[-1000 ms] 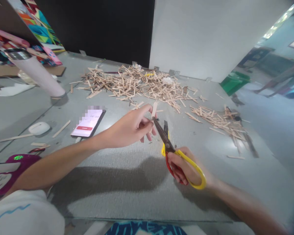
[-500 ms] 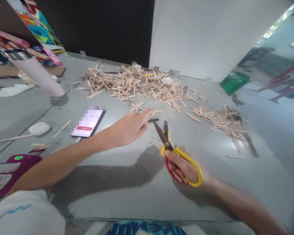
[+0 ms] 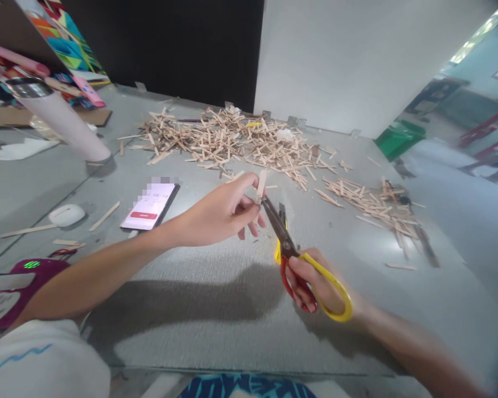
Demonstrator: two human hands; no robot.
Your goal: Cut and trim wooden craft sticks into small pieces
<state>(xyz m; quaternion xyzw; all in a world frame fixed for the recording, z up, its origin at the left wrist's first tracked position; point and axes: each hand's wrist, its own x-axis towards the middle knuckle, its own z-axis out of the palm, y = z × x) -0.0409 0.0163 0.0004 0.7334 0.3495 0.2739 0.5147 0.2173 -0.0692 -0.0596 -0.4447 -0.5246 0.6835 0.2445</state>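
Note:
My left hand [image 3: 232, 209] pinches a short flat wooden stick [image 3: 262, 183] between thumb and forefinger, its other fingers loosely curled. The stick points upward, above the tabletop. In my right hand [image 3: 311, 282] are scissors [image 3: 289, 249] with one yellow and one red handle. Their dark blade tips touch or nearly touch the lower end of the stick; which of these I cannot tell. Under the scissors lies a yellow utility knife [image 3: 278, 250], partly covered by them. Behind my left hand a few loose sticks [image 3: 232, 176] lie on the table, partly hidden.
A large heap of wooden sticks [image 3: 216, 141] spreads along the back, with a smaller pile [image 3: 369, 204] at the right. A phone [image 3: 149, 207], a white mouse-shaped case [image 3: 67, 215], a tilted-looking pale tumbler [image 3: 62, 121] and a purple device [image 3: 37, 282] stand or lie at the left.
My left hand has lifted and turned, bringing the stick upright. The scissors have shifted slightly right, and their blades have come closer together.

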